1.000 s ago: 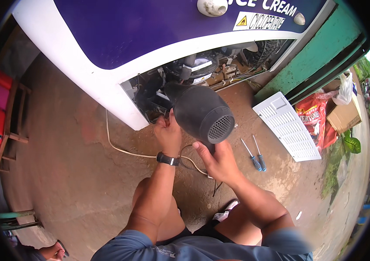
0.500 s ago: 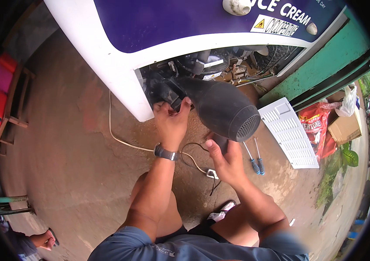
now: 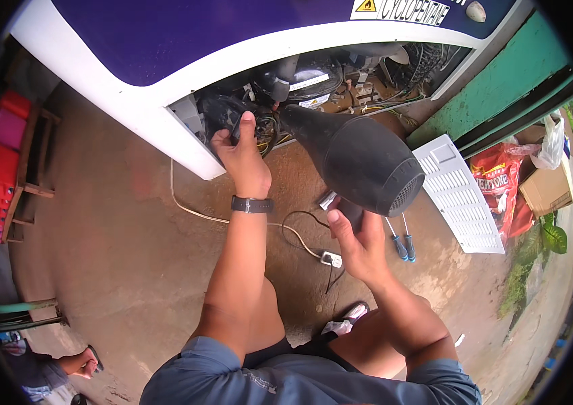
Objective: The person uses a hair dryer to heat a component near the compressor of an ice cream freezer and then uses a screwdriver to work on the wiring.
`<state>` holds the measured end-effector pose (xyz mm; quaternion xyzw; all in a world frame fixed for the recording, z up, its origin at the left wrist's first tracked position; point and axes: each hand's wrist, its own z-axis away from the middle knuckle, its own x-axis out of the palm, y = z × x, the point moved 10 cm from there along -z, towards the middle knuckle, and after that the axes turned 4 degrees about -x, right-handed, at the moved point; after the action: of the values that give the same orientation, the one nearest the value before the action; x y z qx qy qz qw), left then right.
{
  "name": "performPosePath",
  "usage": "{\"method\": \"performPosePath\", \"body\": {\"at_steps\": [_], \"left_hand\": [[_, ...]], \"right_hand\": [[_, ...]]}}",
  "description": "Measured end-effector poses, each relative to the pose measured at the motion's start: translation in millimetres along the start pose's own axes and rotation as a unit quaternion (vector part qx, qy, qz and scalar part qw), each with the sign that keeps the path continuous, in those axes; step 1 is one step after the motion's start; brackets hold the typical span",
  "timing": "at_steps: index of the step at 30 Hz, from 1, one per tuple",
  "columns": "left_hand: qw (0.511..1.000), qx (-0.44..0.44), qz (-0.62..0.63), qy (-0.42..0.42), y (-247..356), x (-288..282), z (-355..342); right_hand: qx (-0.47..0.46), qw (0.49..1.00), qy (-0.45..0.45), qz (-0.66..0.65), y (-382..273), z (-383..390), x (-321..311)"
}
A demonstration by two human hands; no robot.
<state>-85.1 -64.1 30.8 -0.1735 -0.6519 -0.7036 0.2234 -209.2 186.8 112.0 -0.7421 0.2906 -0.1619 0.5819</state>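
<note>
One black hair dryer [image 3: 367,162] was in my right hand [image 3: 365,250], fingers wrapped round its handle, its nozzle at the open base of a white and purple freezer [image 3: 131,64]. My left hand [image 3: 244,165], dark watch [image 3: 252,204] at the wrist, had its fingers bent at a black part [image 3: 216,108] in the opening's left end; whether they gripped or only touched it, I could not tell. On the floor [image 3: 118,250] were one white socket [image 3: 331,258], two blue-handled screwdrivers [image 3: 410,250] and one slotted white panel [image 3: 465,206].
</note>
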Motion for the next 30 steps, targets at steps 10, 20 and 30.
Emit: {"method": "performPosePath", "body": {"at_steps": [10,20,30], "left_hand": [[0.99,0.028,-0.031,-0.137,32,50,-19],[0.992,-0.01,-0.072,-0.103,24,42,-72],[0.962,-0.199,0.007,-0.187,10,66,-50]], "right_hand": [[-0.043,0.999,-0.014,0.009,3,-2,-31],[-0.051,0.996,-0.069,-0.029,-1,3,-36],[-0.013,0.995,-0.098,-0.033,10,11,-31]]}}
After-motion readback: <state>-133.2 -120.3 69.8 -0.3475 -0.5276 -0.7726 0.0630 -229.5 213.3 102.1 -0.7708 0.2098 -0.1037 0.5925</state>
